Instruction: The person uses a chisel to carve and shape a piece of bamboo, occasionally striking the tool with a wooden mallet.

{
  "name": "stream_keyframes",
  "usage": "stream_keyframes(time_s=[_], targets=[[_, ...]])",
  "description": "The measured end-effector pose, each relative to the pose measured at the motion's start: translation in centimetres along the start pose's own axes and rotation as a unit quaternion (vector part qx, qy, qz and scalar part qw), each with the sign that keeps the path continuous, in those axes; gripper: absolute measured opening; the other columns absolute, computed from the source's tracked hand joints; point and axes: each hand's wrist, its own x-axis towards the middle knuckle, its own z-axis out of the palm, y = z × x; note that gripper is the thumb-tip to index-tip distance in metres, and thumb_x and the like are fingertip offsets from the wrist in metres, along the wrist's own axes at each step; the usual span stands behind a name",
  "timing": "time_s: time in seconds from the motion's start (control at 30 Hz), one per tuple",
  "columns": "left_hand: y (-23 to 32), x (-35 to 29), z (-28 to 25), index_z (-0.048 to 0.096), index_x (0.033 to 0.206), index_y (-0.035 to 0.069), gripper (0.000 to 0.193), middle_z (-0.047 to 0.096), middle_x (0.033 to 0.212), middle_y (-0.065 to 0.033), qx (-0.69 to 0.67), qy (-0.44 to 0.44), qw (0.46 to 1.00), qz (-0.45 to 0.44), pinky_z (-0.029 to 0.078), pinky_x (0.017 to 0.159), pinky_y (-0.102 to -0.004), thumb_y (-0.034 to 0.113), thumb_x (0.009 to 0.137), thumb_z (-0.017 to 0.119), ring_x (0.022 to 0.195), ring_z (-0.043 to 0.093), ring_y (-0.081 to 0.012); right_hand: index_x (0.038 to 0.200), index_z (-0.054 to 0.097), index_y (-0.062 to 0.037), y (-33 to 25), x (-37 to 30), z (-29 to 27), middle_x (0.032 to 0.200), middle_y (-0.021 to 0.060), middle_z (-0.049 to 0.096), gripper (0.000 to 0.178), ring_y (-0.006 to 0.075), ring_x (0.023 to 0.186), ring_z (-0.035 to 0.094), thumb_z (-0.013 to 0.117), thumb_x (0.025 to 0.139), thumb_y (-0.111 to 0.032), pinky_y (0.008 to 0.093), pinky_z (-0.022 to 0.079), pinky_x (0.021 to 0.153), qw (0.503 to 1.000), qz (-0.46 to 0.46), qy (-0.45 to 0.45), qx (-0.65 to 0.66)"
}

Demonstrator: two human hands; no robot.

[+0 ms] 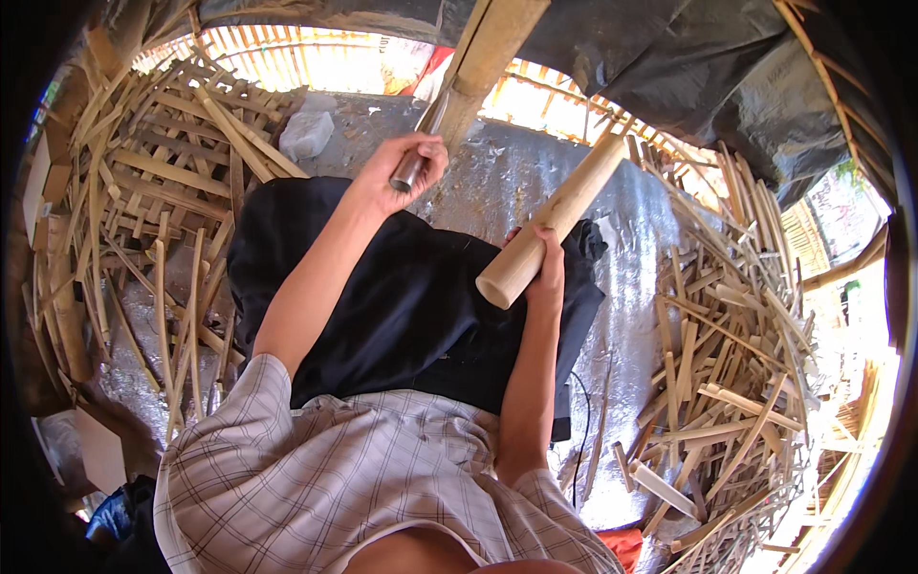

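Observation:
My left hand is wrapped round the metal tube handle of a knife. Its narrow blade points up and away, close beside a thick bamboo post; whether the two touch I cannot tell. Over my right knee, my right hand grips a pale bamboo tube near its lower end. The tube slants up to the right, its round cut end facing me. Some of the right fingers are hidden behind it. A black cloth covers my lap beneath both hands.
Split bamboo strips lie in a loose heap on the right. More strips and a bamboo lattice stand at the left. Beyond my knees, a white block-like lump rests on the grey sheet floor. Dark plastic sheeting hangs at the back.

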Motion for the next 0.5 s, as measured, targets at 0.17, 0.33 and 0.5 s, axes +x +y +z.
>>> stream_keyframes(time_s=[0.17,0.33,0.5], targets=[[1.7,-0.3,-2.6,0.050,0.097,-0.006,0.013,0.041,0.069,0.0014,0.044,-0.128,0.989,-0.053,0.033,0.034,-0.0152,0.005,0.104,0.052,0.046,0.040,-0.0024,0.117,0.049,0.0071,-6.2,-3.6,3.6,0.087,0.0198,0.065,0.047,0.0329,0.075,0.069,0.069,0.076,-0.003,0.0448,0.060,0.069,0.964,-0.234,-0.019,-0.126],[1.6,-1.4,-2.7,0.050,0.096,-0.005,0.013,0.039,0.066,0.0020,0.040,-0.100,0.994,-0.027,0.031,0.033,-0.0151,0.005,0.105,0.051,0.044,0.037,-0.0016,0.131,0.047,0.0024,-18.0,-8.3,13.8,0.100,0.0221,0.066,0.069,0.0327,0.077,0.070,0.079,0.070,-0.003,0.0446,0.063,0.066,0.857,-0.452,-0.130,-0.209],[1.4,-0.9,-2.1,0.048,0.096,-0.004,0.013,0.039,0.066,0.0014,0.022,-0.110,0.992,-0.050,0.030,0.032,-0.0152,0.005,0.105,0.050,0.042,0.035,-0.0020,0.120,0.061,0.0077,-28.8,-11.4,21.0,0.103,0.0224,0.071,0.042,0.0313,0.087,0.072,0.071,0.081,-0.006,0.0404,0.062,0.075,0.641,-0.623,-0.179,-0.411]])
